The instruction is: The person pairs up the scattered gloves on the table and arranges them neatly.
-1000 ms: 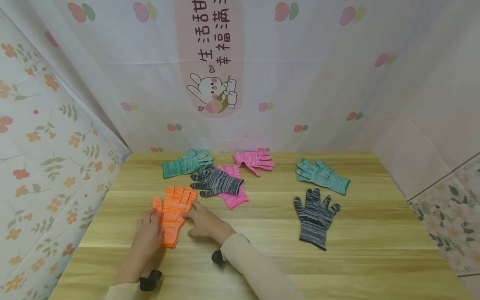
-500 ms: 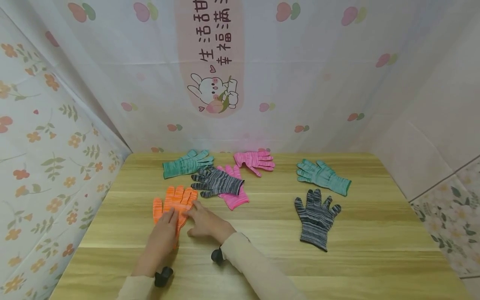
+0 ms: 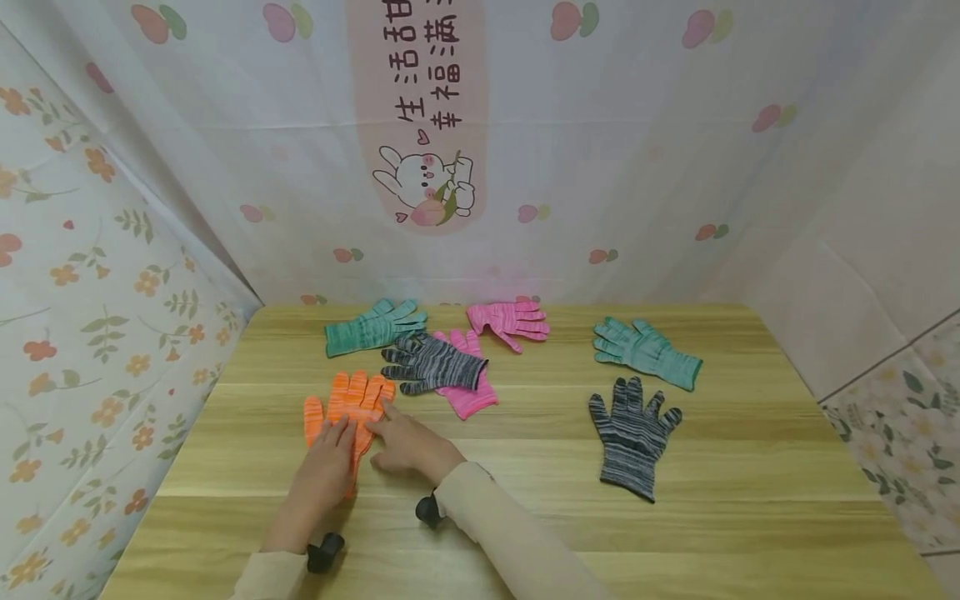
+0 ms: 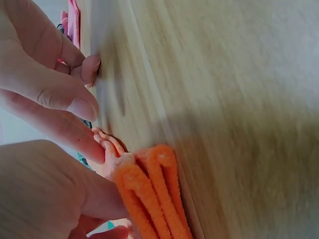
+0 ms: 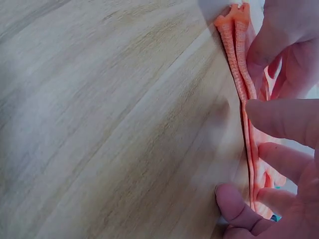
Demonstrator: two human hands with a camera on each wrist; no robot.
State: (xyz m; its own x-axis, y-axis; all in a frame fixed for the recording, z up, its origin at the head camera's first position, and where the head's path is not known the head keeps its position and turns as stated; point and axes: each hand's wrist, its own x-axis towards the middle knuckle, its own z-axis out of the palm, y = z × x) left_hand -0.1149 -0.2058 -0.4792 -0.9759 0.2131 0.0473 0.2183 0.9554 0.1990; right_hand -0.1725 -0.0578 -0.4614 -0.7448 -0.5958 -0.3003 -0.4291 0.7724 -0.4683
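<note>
A pair of orange knit gloves (image 3: 360, 393) lies stacked on the left of the table, fingers toward the back. Across their palm area rests my left hand (image 3: 321, 473), hiding much of the lower part and cuff. The left wrist view shows the layered cuff edges (image 4: 154, 174) beside that hand. My right hand (image 3: 414, 446) touches the right side of the stack with spread fingers. In the right wrist view, its fingertips meet the long edge of the orange layers (image 5: 237, 55).
Behind the orange pair lie a green glove (image 3: 367, 331) and a grey-black glove (image 3: 438, 364) overlapping a pink glove (image 3: 471, 398). Another pink glove (image 3: 510, 321) is at the back. On the right are a second green glove (image 3: 648, 352) and a second grey-black glove (image 3: 633, 442). A curtain hangs behind.
My left hand has moved from the left edge of the orange gloves rightward onto their palm area, then stayed there. My right hand has barely moved.
</note>
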